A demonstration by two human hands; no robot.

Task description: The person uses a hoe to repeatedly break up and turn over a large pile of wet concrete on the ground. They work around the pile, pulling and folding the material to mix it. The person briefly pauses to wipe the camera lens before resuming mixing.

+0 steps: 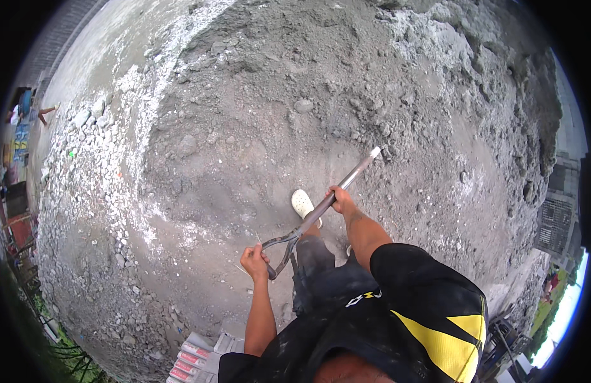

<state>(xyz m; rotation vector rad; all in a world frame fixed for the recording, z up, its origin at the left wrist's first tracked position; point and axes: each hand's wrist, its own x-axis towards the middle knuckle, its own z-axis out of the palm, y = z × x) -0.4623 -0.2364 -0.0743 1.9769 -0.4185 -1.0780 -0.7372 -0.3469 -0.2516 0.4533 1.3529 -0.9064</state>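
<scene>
A shovel with a dark forked handle slants across in front of me, its shaft running up and to the right. My left hand is closed round the grip at the near end of the fork. Farther along, my right hand wraps the shaft about midway. The tool's far end is a narrow pale tip over the grey rubble; a broad blade cannot be made out. Just left of the shaft, my foot in a cream clog stands on the ground.
Grey sandy rubble rises ahead and to the right. White stones lie scattered on the left. Stacked white packages with red markings sit near my left elbow. Grey blocks stand at the right edge; a person's limb shows far left.
</scene>
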